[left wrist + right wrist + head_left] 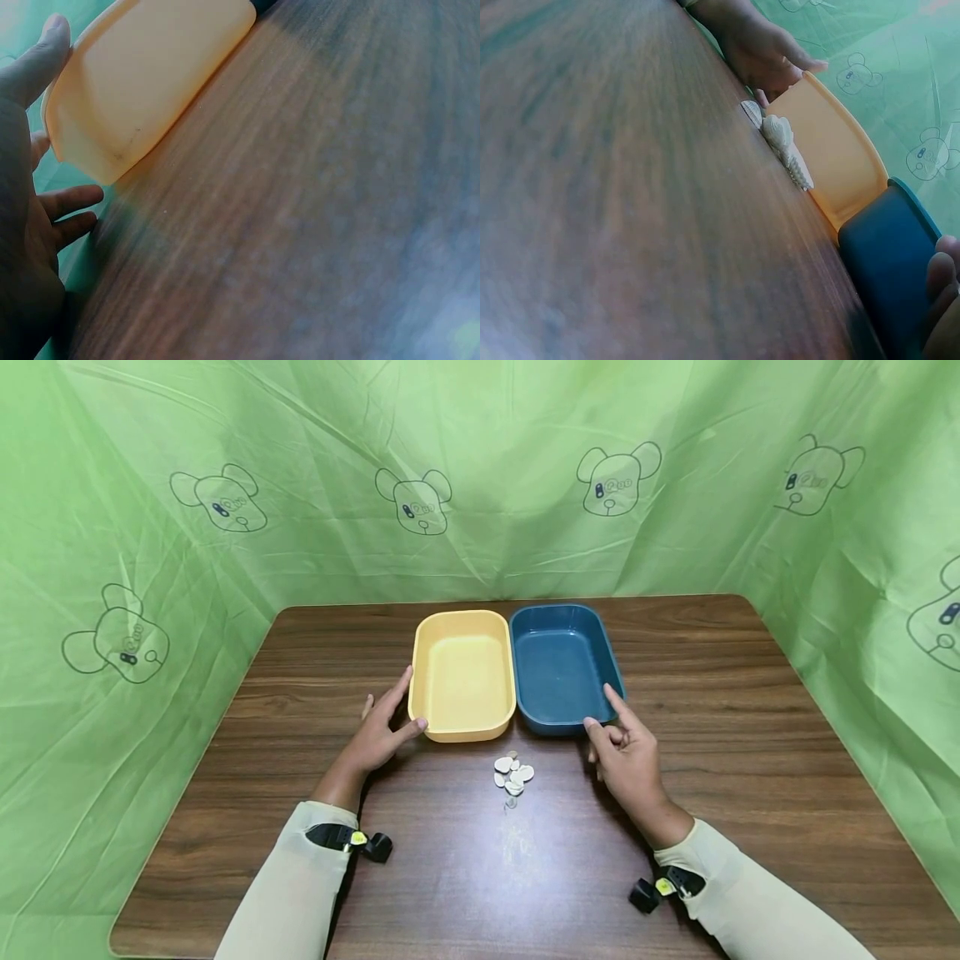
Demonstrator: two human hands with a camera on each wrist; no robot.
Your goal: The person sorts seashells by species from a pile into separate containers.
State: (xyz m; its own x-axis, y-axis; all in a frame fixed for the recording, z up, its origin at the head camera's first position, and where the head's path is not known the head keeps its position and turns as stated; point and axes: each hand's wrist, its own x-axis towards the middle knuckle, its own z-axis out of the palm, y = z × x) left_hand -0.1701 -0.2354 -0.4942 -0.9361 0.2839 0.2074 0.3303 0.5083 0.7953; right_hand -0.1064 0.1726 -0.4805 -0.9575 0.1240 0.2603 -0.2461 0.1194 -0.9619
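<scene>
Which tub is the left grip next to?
The yellow tub: the left grip is at its side and near corner. The other tub, beside the right grip, is blue.

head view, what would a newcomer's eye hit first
Probably the yellow tray and blue tray, side by side toward the table's far edge. Pale shell-like pieces cluster in front of them. The left hand is at the yellow one's left side, the right hand at the blue one's right.

two hands (378, 737) (628, 756), one yellow tray (462, 677), one blue tray (558, 668), perhaps ten shells (517, 777)
</scene>
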